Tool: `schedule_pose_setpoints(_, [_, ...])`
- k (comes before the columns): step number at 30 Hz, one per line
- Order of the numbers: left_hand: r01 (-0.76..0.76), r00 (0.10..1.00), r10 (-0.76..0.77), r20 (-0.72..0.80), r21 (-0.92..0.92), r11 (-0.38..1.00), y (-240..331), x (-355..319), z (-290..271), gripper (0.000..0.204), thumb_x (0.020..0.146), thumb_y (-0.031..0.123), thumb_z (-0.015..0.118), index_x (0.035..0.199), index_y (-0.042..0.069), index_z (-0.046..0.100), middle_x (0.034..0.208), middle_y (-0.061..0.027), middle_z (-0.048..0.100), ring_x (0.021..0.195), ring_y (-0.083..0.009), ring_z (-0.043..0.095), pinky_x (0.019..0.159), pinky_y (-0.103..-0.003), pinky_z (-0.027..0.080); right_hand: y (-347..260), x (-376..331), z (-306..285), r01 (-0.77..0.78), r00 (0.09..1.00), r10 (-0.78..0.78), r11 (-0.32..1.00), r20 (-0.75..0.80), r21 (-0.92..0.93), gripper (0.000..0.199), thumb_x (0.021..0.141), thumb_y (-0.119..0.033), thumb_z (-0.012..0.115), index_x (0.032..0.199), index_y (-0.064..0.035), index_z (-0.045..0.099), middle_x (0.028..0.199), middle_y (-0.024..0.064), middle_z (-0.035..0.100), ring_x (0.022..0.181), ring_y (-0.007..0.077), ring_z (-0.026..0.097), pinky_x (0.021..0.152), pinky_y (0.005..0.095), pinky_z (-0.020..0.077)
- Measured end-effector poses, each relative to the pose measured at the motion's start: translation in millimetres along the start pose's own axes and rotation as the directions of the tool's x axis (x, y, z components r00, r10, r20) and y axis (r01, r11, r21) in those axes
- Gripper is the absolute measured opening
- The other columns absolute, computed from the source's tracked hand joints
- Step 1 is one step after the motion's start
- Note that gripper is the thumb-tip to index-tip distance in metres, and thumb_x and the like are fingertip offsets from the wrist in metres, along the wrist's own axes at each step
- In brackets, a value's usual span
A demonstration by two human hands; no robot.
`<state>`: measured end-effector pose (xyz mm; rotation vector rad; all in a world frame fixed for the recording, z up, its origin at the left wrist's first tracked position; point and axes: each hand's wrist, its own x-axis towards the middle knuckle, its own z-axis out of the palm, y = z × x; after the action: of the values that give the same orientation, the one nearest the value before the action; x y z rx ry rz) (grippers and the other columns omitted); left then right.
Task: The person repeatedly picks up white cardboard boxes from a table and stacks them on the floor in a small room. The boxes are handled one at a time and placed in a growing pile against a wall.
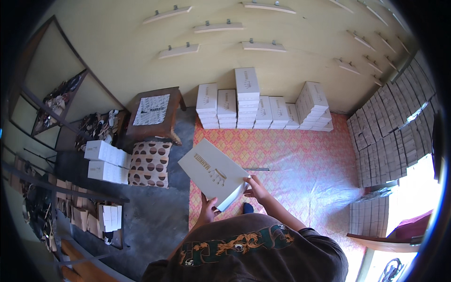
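Note:
A white shoebox-like carton [211, 171] with gold print on its lid is held up in front of my body, tilted so one corner points away to the left. My left hand [207, 208] grips its near left corner, thumb along the side. On the right corner, my right hand [254, 187] is closed round the edge, with some fingers hidden under the carton. The carton appears closed, and its contents cannot be seen. Below it lies a red and yellow patterned floor covering [300, 150].
Stacks of white cartons [246, 84] stand along the far wall, and a tall wall of cartons [390, 122] lines the right. A wooden table [176, 110] and a patterned cushion [149, 164] are at left, beside more white cartons [99, 151] and metal racks [70, 44] of shoes.

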<state>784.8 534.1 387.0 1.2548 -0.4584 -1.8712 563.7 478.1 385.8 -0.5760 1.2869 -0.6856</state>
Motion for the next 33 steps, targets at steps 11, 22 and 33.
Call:
schedule_pose_setpoints(11, [0.209, 0.961, -0.225, 0.158, 0.113, 0.971, -18.3, 70.9, 89.0, 0.087, 0.08, 0.02, 0.057, 0.14, 0.023, -0.006, 0.125, -0.0142, 0.04, 0.106, -0.0253, 0.048, 0.085, -0.042, 0.042, -7.6, -7.6, -121.0, -0.19, 0.976, 0.191, 0.982, -0.106, 0.023, 0.066, 0.076, -0.057, 0.05, 0.121, -0.0096, 0.038, 0.11, 0.0112, 0.047, 0.093, 0.0243, 0.05, 0.075, 0.0412, 0.0421])
schedule_pose_setpoints(22, [0.021, 0.886, -0.146, 0.44, 0.276, 0.961, 20.0, 215.4, 88.7, 0.08, 0.078, 0.021, 0.058, 0.138, 0.0, 0.01, 0.129, -0.0189, 0.035, 0.121, -0.0261, 0.036, 0.099, -0.036, 0.03, -43.0, 52.2, -128.9, -0.167, 0.944, 0.207, 0.971, -0.258, 0.17, 0.066, 0.079, -0.057, 0.047, 0.12, -0.0057, 0.039, 0.102, 0.014, 0.054, 0.086, 0.0227, 0.056, 0.071, 0.0318, 0.0424])
schedule_pose_setpoints(33, [0.116, 0.892, -0.28, 0.355, 0.419, 0.901, 93.3, 281.2, 158.7, 0.078, 0.079, 0.021, 0.058, 0.14, 0.006, 0.011, 0.116, -0.0189, 0.052, 0.105, -0.0234, 0.053, 0.089, -0.032, 0.041, -96.4, 98.3, -146.8, -0.105, 0.916, 0.2, 0.956, -0.348, 0.275, 0.06, 0.083, -0.052, 0.046, 0.121, -0.0056, 0.041, 0.108, 0.0146, 0.051, 0.08, 0.0227, 0.057, 0.068, 0.0307, 0.0424])
